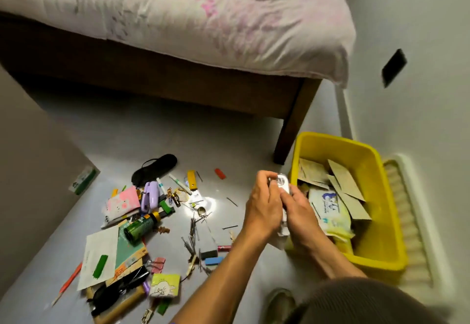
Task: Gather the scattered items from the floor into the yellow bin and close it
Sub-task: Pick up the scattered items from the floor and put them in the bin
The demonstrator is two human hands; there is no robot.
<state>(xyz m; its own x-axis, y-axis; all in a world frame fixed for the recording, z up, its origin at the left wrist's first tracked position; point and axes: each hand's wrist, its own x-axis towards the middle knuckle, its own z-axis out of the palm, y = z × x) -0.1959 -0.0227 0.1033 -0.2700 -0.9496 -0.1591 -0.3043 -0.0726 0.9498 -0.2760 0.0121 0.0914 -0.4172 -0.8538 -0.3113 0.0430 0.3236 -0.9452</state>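
Both my hands hold a white elongated plastic item [283,186] just left of the yellow bin [376,224]. My left hand [262,206] grips its upper part and my right hand [297,211] grips its lower part. The open bin holds brown envelopes [343,181] and a white wipes pack [330,206]. Scattered on the grey floor to the left are a green bottle [141,225], a purple stapler [148,195], papers [101,252], a black eye mask [155,168], hairpins [193,229], a blue eraser [213,260] and a small yellow pouch [165,285].
A bed with a pale floral sheet [203,23] on a dark wooden frame stands behind the pile; its leg [292,130] is close to the bin. A ribbed cream lid or board [407,216] lies right of the bin by the wall. A slipper [279,306] is near my knee.
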